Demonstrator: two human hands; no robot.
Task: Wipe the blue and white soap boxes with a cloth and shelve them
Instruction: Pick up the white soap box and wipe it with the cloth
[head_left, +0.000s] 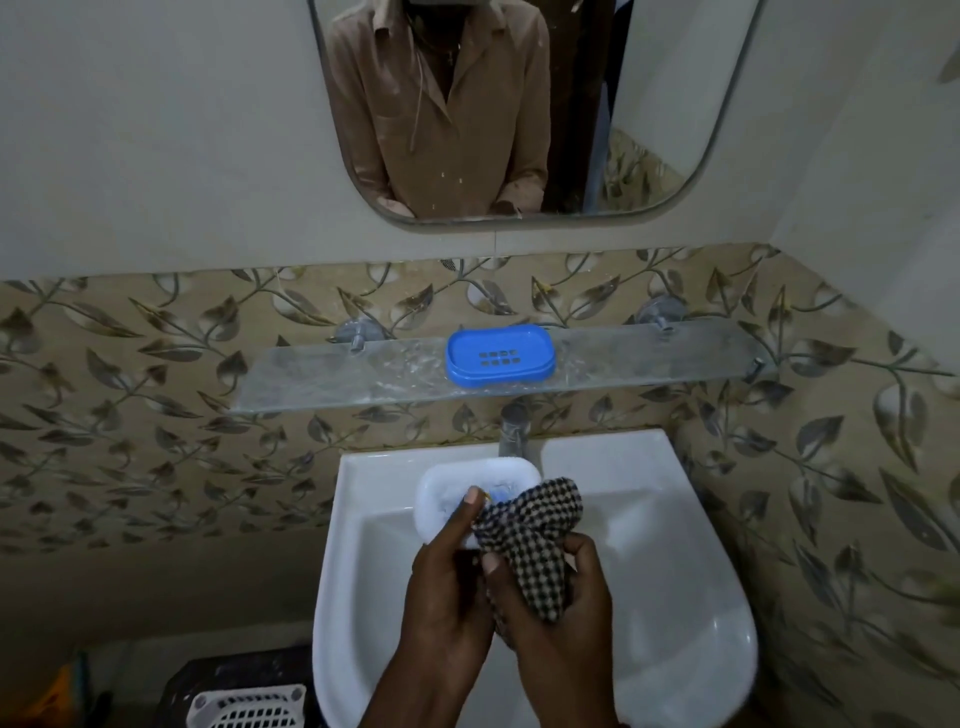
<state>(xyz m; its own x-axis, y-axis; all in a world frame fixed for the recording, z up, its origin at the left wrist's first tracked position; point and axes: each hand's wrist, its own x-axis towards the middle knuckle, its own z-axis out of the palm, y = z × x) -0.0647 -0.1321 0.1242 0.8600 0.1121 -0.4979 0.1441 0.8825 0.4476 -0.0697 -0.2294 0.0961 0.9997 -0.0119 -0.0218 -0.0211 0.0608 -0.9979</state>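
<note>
While checked cloth covers it, white soap box looks smeared.

Glass shelf fixed to leaf-pattern tiled wall on metal brackets, above the white sink. Blue soap box lies flat on shelf, slotted face up, near the shelf's middle, slightly right of centre. Shelf glass looks scuffed and smeared around the box.
</note>
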